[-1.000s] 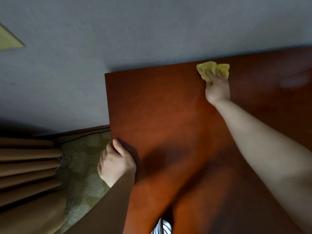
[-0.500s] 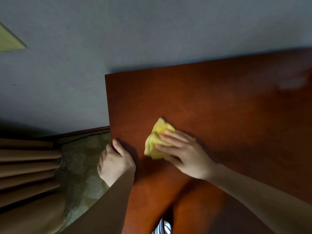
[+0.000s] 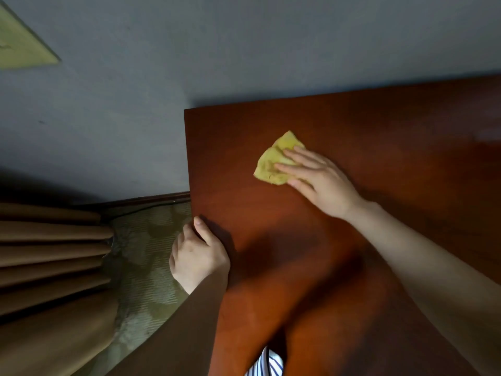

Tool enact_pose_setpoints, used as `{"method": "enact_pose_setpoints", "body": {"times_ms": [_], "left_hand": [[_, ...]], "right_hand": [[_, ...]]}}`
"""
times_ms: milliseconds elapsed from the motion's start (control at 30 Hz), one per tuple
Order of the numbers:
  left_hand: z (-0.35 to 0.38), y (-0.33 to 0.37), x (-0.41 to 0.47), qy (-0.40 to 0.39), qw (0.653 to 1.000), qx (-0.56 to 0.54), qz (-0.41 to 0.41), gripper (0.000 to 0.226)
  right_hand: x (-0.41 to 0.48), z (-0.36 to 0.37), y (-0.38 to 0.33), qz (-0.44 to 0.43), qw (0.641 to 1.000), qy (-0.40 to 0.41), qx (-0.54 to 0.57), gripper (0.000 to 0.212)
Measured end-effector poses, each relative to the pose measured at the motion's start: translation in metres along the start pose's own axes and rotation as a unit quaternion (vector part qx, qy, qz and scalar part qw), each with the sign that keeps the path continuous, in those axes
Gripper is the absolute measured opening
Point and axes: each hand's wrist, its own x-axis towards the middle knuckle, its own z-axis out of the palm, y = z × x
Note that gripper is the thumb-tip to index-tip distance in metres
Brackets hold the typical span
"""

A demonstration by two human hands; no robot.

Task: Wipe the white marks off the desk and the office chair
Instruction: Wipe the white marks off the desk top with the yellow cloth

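Observation:
A reddish-brown wooden desk (image 3: 393, 147) fills the right of the view. A crumpled yellow cloth (image 3: 273, 161) lies on its top near the left end. My right hand (image 3: 322, 183) lies flat on the cloth, straight fingers pressing it onto the wood. My left hand (image 3: 198, 256) grips the desk's left edge, thumb on top and fingers curled under the side. A faint pale sheen shows at the far right of the desk top (image 3: 488, 137). No office chair is in view.
A grey wall (image 3: 189, 50) runs behind the desk. Brown pleated curtains (image 3: 48, 256) hang at the left over a patterned green carpet (image 3: 146, 240). A pale green panel (image 3: 19, 42) shows at the upper left corner.
My right hand swept the cloth from the desk's far edge down toward the left hand, then moved it back up and to the right. The left hand stayed on the edge.

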Motion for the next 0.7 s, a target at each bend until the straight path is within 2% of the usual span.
{"method": "enact_pose_setpoints", "body": {"times_ms": [133,233,333,467,533,700], "left_hand": [[0.0,0.0,0.001,-0.003,1.0,0.004,0.0,0.05],[0.0,0.0,0.001,-0.004,1.0,0.006,0.001,0.051],[0.0,0.0,0.001,-0.003,1.0,0.008,-0.003,0.049],[0.002,-0.001,0.002,-0.002,1.0,0.02,-0.004,0.053],[0.002,-0.003,0.003,0.0,1.0,0.03,-0.005,0.055],[0.004,-0.006,0.003,0.006,0.999,0.044,0.005,0.057]], "right_hand": [[0.033,-0.011,0.028,0.083,0.996,0.033,0.001,0.039],[0.056,-0.016,0.041,0.152,0.984,0.09,0.011,0.038],[0.074,-0.011,0.038,0.208,0.969,0.132,0.002,0.038],[0.091,0.002,0.026,0.264,0.954,0.142,-0.025,0.041],[0.095,0.005,0.015,0.244,0.961,0.132,-0.007,0.041],[0.087,0.02,-0.029,0.123,0.989,0.078,0.008,0.039]]}}
